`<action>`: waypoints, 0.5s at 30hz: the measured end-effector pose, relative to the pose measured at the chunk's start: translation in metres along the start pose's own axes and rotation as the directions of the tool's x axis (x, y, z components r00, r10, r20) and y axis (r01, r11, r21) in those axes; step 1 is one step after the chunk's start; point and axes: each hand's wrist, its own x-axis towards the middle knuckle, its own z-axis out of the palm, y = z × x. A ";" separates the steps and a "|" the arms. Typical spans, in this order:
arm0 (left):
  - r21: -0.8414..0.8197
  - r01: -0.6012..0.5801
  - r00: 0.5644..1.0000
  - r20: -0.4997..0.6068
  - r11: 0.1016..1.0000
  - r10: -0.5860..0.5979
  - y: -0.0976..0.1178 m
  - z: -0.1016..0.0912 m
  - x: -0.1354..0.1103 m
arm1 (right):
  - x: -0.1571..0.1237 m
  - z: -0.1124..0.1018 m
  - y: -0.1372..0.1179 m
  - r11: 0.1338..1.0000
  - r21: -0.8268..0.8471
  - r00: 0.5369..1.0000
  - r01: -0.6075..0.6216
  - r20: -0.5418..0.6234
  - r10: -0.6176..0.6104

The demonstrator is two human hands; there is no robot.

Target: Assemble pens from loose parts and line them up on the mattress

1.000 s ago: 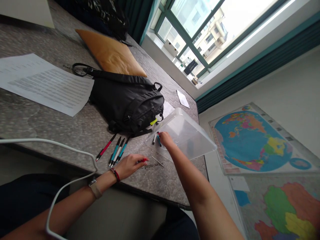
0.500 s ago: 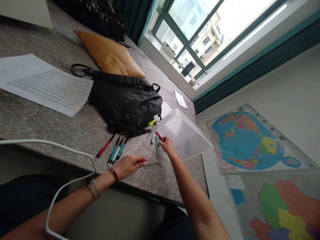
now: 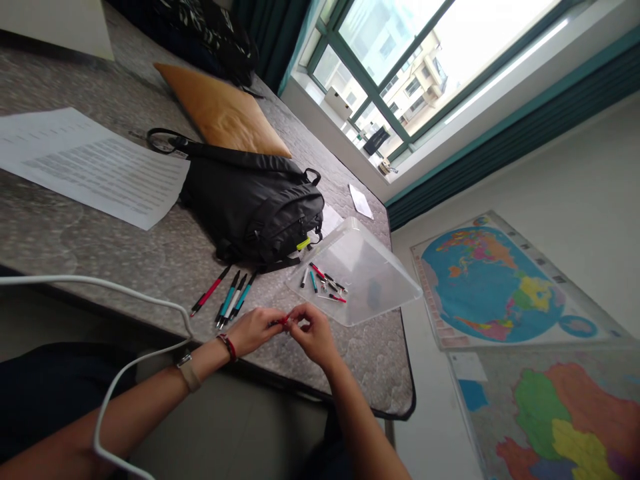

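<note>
Pinching a red pen part above the mattress, the left hand, in the head view, meets the right hand, whose hold cannot be told. Loose pen pieces lie in a clear plastic bin. Fitting parts seems the current step; the next probably needs careful alignment.

Beige-strapped wristwatch with small silvery fitting is circling left wrist. Slim red-and-dark bracelet is sitting between wristwatch and left hand. Dark navy trousers are showing at near left.
</note>
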 end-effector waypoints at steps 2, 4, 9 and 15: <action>0.021 -0.008 1.000 0.003 1.000 0.008 -0.001 0.000 0.000 | -0.001 0.000 0.004 1.000 -0.001 1.000 0.013 0.000 -0.013; 0.029 -0.006 1.000 0.001 1.000 0.006 0.000 -0.001 0.000 | -0.004 -0.001 0.014 1.000 0.021 1.000 0.014 0.003 -0.014; 0.015 -0.016 1.000 -0.014 1.000 0.016 0.001 -0.002 0.000 | -0.006 -0.010 0.065 0.974 -0.211 0.976 -0.081 -0.214 0.035; 0.053 -0.026 1.000 -0.013 0.998 0.027 0.001 0.004 -0.009 | -0.002 -0.010 0.109 0.861 -0.461 0.964 -0.213 -0.244 0.108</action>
